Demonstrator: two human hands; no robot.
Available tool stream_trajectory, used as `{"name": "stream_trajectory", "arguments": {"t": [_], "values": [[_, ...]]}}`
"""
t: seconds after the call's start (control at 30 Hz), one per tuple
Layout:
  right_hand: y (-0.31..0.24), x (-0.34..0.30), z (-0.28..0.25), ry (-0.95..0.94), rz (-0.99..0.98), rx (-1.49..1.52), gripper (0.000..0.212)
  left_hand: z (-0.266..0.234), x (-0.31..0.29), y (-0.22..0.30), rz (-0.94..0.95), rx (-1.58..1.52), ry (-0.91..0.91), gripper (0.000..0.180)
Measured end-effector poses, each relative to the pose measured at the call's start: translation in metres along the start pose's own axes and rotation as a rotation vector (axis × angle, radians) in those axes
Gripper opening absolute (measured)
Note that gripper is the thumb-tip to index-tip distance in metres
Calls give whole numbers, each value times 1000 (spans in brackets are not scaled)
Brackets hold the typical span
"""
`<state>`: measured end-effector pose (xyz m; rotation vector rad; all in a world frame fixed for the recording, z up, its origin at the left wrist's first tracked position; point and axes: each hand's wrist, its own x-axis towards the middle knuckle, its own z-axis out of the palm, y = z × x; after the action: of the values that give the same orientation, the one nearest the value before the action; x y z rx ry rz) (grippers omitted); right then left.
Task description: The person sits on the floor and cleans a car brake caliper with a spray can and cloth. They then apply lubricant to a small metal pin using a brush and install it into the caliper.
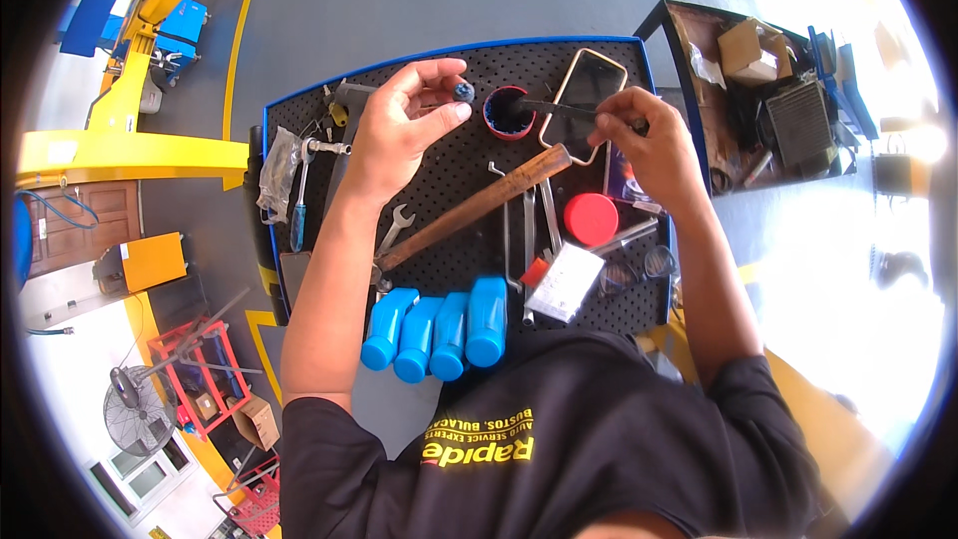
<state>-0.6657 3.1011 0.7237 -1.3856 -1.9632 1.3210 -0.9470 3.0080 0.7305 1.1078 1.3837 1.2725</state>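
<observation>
My left hand (399,130) pinches a small round dark part with a blue-smeared end (464,92), left of a red open tub (488,123). Dark blue, grease-like stuff coats the inside of the tub. Between its fingertips my right hand (654,145) grips a thin dark flat-bladed tool (559,108), whose far tip reaches over the tub's mouth. The tool's exact kind is unclear. A round red lid (591,219) lies nearer to me. A wooden-handled hammer (479,205) lies diagonally between my arms, its head partly hidden by my left forearm.
The black perforated tray (449,269) also bears a phone (603,75), a spanner (397,228), a ratchet (324,147), a plastic bag (279,178) and a white box (565,282). Several blue bottles (487,324) line its near edge. A cluttered cart (689,50) stands right.
</observation>
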Motion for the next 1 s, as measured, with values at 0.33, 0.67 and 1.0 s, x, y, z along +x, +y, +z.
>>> {"name": "stream_trajectory", "arguments": {"t": [0.33,0.67,1.0], "values": [[-22,-10,7,-212,177,1044,19,9,-32,25,-230,-426,22,37],[-60,-12,40,-235,234,1298,23,38,-58,65,-133,-322,-94,33],[-73,-5,49,-150,174,1077,16,38,-76,81,-46,-77,-149,33]]}}
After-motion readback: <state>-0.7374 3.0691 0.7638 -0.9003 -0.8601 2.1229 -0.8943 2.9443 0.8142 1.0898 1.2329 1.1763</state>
